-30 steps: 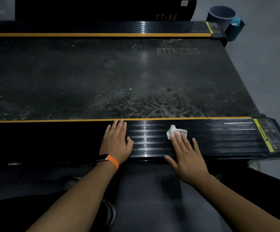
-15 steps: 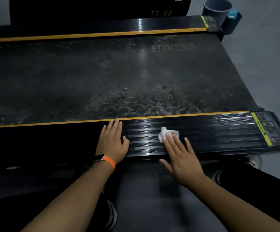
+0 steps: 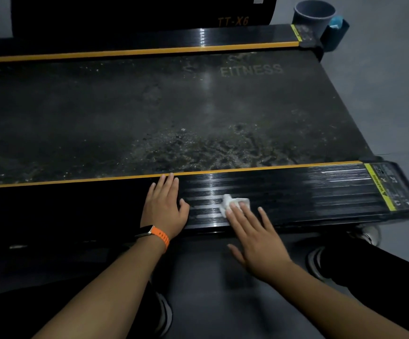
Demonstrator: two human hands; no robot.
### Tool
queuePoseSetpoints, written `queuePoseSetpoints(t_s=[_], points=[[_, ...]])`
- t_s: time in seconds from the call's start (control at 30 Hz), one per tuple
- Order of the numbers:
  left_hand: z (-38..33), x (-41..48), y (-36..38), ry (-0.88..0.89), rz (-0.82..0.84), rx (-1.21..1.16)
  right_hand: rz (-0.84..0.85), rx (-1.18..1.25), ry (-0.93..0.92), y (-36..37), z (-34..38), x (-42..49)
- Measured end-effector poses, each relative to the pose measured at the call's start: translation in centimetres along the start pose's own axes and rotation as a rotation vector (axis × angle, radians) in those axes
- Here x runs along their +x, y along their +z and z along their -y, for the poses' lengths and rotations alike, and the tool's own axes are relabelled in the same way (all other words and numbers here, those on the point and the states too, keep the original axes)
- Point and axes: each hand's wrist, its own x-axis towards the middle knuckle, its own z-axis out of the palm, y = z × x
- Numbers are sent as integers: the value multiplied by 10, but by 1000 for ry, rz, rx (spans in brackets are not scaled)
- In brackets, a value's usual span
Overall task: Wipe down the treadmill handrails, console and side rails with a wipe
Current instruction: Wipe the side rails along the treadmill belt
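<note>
Right hand (image 3: pixel 255 238) is flat, fingers straight and spread. Its fingertips press a crumpled white wipe (image 3: pixel 234 203) onto the near rail (image 3: pixel 308 192) of the treadmill. It is not gripping, only pushing down. The thumb sticks out left, off the rail's front edge.

Left hand (image 3: pixel 165 204) is also flat and open on the same rail, holding nothing. Its fingers are together and the tips reach the rail's inner edge by the belt (image 3: pixel 174 113). There is an orange-strap watch (image 3: pixel 158 234) on that wrist.

Vs. a second ago: wipe and right hand have slid left along the rail. They are farther from the warning label (image 3: pixel 389 187) at the rail's right end and nearer the left hand (gap from left thumb to wipe clearly smaller, still apart). Left hand has stayed put, same pose. The view has drifted a little. Glossy streaks show on the ribbed rail between the hands and right of the wipe.

The belt is dusty, with pale speckles thickest near the middle and faint lettering toward the far side. The far rail (image 3: pixel 149 45) runs along the belt's other edge.

A grey bin (image 3: pixel 313 14) stands on the floor (image 3: pixel 382 94) past that rail's right end, with something blue beside it (cannot tell what). A shoe (image 3: pixel 367 234) pokes out below the near rail's right end.
</note>
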Motion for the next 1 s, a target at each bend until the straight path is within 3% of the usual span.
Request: queuePoseSetpoints(t_s=[0.2, 0.4, 0.53, 0.73, 0.87, 1.0], points=[[-1, 0, -1, -6, 7, 2, 12, 7, 92, 1, 8, -9], [-3, 0, -3, -6, -2, 31, 1, 49, -90, -1, 70, 25], [-6, 1, -2, 3, -2, 51, 16, -1, -75, 3, 29, 6], [-20, 4, 0, 16, 23, 58, -31, -4, 131, 8, -55, -57], [-33, 5, 4, 37, 29, 44, -53, 39, 192, 8, -36, -42], [-34, 6, 4, 28, 24, 48, -17, 115, 78, 6, 9, 0]])
